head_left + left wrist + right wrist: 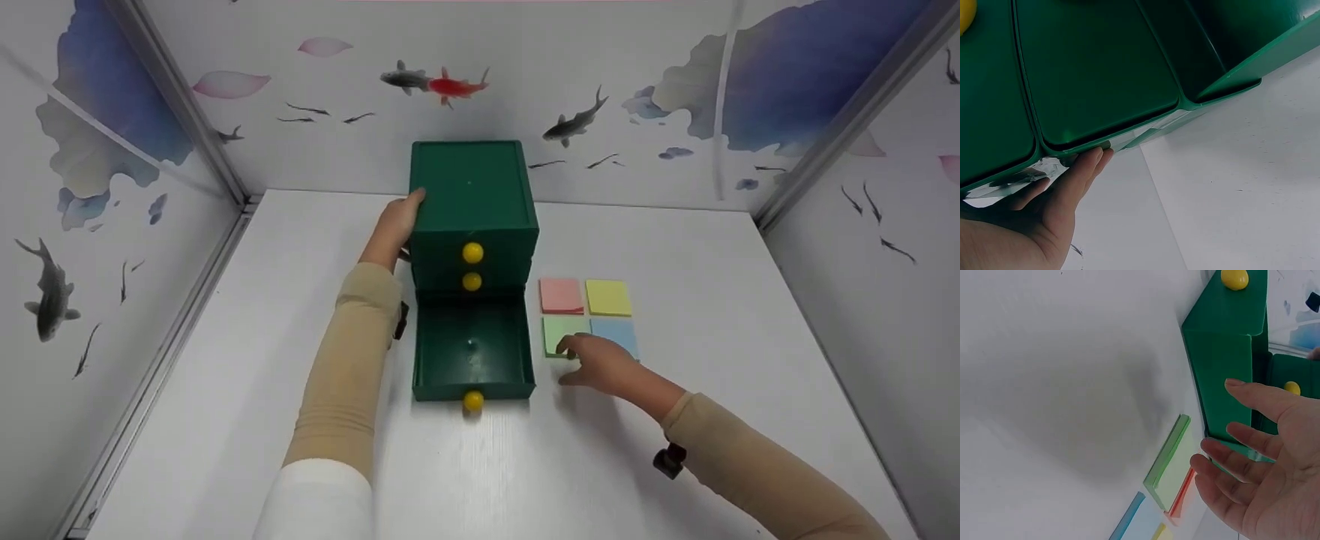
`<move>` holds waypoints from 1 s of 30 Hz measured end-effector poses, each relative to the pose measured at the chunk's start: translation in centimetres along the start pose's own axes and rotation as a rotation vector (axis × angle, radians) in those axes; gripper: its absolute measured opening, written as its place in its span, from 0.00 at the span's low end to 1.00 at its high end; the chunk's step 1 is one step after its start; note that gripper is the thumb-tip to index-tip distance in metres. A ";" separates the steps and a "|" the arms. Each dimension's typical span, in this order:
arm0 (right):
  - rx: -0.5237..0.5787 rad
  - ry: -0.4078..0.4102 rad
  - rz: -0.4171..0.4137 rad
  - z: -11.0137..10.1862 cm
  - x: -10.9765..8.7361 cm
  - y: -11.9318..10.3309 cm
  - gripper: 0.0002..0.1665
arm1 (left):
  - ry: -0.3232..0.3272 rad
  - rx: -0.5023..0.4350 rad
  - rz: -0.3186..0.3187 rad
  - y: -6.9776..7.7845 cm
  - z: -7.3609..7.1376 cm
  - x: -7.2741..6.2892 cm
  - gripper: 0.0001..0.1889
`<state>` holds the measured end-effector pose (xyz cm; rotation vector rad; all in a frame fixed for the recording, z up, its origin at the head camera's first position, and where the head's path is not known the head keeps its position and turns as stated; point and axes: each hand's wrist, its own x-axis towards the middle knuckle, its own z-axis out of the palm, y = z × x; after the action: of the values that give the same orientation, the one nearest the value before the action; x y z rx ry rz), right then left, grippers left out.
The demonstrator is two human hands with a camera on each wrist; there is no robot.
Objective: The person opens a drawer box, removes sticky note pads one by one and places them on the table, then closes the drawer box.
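Observation:
A green drawer cabinet (472, 187) with yellow knobs stands at the table's middle. Its bottom drawer (472, 352) is pulled out, and nothing lies in it. My left hand (399, 221) rests against the cabinet's left side, its fingers fairly straight along the wall in the left wrist view. Over the near edge of the sticky note pads hovers my right hand (604, 364), fingers spread and holding nothing. Beneath and beside it are a green pad (556, 330) and a partly covered blue pad (619, 335). Behind these lie a pink pad (561, 295) and a yellow pad (608, 298).
The white table (225, 360) has printed panels (645, 45) with fish and petals on its left, back and right. The cabinet's back is close to the rear panel. The open drawer juts forward, its yellow knob (473, 401) at the front.

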<state>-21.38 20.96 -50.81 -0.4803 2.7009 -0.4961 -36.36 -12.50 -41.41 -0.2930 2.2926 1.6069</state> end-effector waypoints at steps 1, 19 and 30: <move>0.001 -0.002 -0.004 0.1 -0.1 -0.2 0.27 | 0.002 0.000 0.000 0.0 0.0 0.0 0.40; -0.112 -0.022 -0.101 0.4 -1.4 -3.8 0.27 | 0.005 -0.001 -0.003 0.1 0.0 -0.2 0.40; -0.139 -0.037 -0.155 1.3 -1.5 -5.1 0.22 | 0.002 -0.004 0.001 0.1 -0.1 -0.1 0.40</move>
<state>-18.24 16.64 -49.51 -0.7337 2.6869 -0.3366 -36.30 -12.55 -41.26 -0.2951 2.2918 1.6129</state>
